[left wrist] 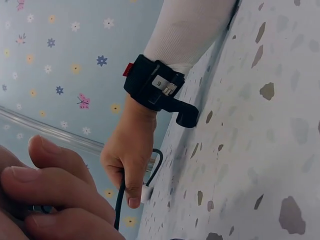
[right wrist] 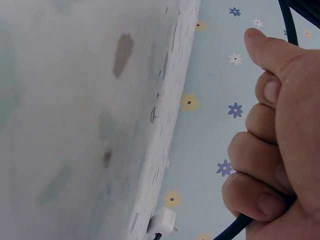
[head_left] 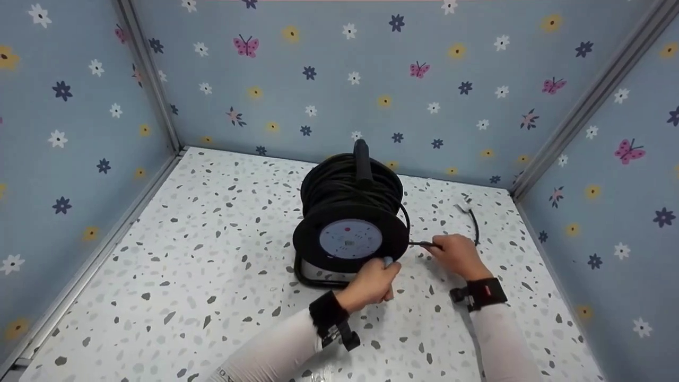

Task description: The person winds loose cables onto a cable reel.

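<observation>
A black cable reel (head_left: 353,183) stands on the table, wound with black cable, its round grey socket face (head_left: 339,241) toward me. At the lower right of its front disc, my left hand (head_left: 371,281) grips a small grey crank knob (head_left: 389,260); the fingers mostly hide it. To the right of the reel, my right hand (head_left: 459,257) holds the black cable (head_left: 419,243) that runs off the drum. In the right wrist view the fingers of the right hand (right wrist: 272,130) are curled round the cable (right wrist: 231,228). A white plug (head_left: 465,206) at the cable's end lies beyond that hand.
The speckled white table (head_left: 201,254) is enclosed by blue flowered panels (head_left: 329,58) at the back and both sides, with metal frame posts (head_left: 154,79) at the corners. A black carry handle (head_left: 362,162) rises above the reel, and a tubular stand (head_left: 318,283) supports it.
</observation>
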